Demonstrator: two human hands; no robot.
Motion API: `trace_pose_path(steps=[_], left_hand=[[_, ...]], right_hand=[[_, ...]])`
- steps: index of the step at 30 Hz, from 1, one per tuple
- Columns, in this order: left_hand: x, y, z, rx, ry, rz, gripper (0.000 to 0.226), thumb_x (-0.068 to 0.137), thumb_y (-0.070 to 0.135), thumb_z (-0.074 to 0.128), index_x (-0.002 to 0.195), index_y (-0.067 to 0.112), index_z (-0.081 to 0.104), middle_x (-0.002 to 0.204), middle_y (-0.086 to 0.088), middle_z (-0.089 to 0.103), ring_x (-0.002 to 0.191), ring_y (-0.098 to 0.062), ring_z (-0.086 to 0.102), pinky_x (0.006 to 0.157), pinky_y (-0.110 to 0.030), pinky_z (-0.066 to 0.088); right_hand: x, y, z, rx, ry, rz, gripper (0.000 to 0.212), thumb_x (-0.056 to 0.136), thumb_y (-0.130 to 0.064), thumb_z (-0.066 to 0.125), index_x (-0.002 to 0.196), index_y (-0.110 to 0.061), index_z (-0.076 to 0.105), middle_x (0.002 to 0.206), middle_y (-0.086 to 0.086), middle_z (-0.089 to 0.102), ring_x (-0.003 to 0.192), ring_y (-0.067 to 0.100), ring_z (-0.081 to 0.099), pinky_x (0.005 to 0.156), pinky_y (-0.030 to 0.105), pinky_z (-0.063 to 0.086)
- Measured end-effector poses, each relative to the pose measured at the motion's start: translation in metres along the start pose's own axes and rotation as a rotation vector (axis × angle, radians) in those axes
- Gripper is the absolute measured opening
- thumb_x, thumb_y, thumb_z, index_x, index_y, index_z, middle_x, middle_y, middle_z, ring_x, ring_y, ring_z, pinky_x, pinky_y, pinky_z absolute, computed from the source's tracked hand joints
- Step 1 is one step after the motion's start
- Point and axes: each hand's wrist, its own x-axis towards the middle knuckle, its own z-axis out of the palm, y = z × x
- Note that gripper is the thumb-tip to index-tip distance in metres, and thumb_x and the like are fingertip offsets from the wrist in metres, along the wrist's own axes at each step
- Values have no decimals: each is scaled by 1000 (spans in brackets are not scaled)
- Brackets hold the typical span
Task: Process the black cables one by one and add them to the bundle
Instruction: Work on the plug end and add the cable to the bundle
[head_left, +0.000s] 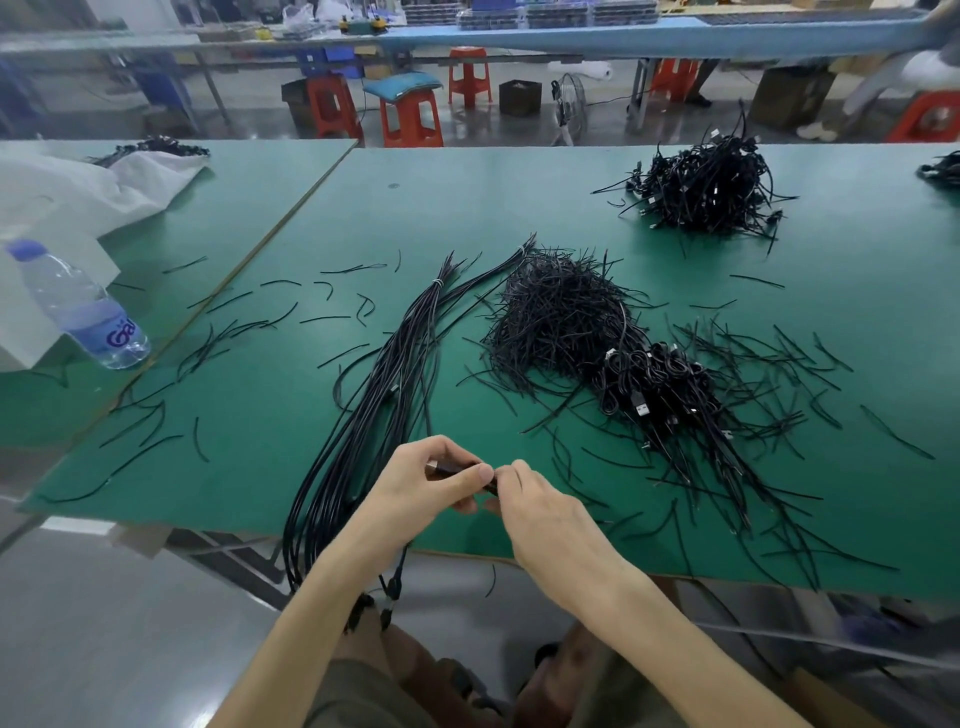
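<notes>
Near the front edge of the green table (571, 208), my left hand (431, 480) grips the end of a black cable (457, 470) between thumb and fingers. My right hand (524, 493) pinches the same cable end from the right, fingertips meeting the left thumb. A long bundle of straightened black cables (384, 384), tied near its far end, runs from mid-table down past my left forearm and over the table edge. To the right lies a heap of coiled black cables with USB plugs (654, 384), next to a mound of black ties (561, 312).
Loose black ties are scattered across the table. Another pile of cables (711, 187) sits at the far right. A water bottle (78, 306) lies at the left beside white plastic bags (78, 197). Red stools and workbenches stand beyond.
</notes>
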Motion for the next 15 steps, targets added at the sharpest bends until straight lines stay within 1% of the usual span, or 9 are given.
trace_pose_path(steps=[1,3,6,8,10,11,13,15], left_hand=[[2,1,-3,41,-51,-53,19,93,27,75,99,10,72,84,-2,78,74,-19,75,71,-23,58],[5,2,-12,142,-178,-129,23,96,33,69,101,10,70,86,-2,79,75,-18,76,70,-22,58],[9,3,-27,333,-309,-96,31,97,47,64,97,16,69,85,2,78,69,-15,74,69,-24,59],[12,2,-32,417,-318,-54,34,96,52,62,91,20,70,79,5,77,61,-12,69,61,-21,55],[14,1,-35,462,-274,-18,35,96,53,61,82,21,70,65,8,70,52,-8,61,53,-19,47],[16,0,-37,472,-255,-10,35,97,51,61,81,21,69,63,8,69,50,-8,60,51,-17,45],[17,-3,-39,472,-263,-3,36,100,48,58,86,18,69,68,6,72,53,-10,64,51,-18,47],[18,-7,-35,445,-319,-12,38,105,47,48,95,15,67,77,4,74,57,-14,65,53,-24,52]], right_hand=[[2,3,0,-28,-7,-12,31,96,3,43,121,-14,41,104,-1,38,88,18,45,63,30,39],[5,9,2,-79,-7,-61,31,93,6,45,112,-17,40,97,-3,34,83,17,41,61,29,33],[14,14,4,-139,-25,-154,36,87,9,48,111,-17,42,99,-1,40,86,19,44,60,31,34],[22,15,4,-175,-26,-211,38,84,10,50,113,-14,45,101,1,45,86,20,45,59,31,34],[30,16,2,-195,-12,-257,39,82,11,50,112,-13,48,101,3,47,86,21,46,58,32,34],[33,16,2,-198,-9,-276,39,82,11,49,113,-12,48,102,4,48,86,22,46,59,32,34],[39,15,1,-193,-6,-288,36,86,9,45,114,-12,47,104,4,47,89,23,47,60,33,34],[45,14,2,-195,13,-289,31,89,6,43,114,-13,47,105,4,48,90,23,49,61,33,35]])
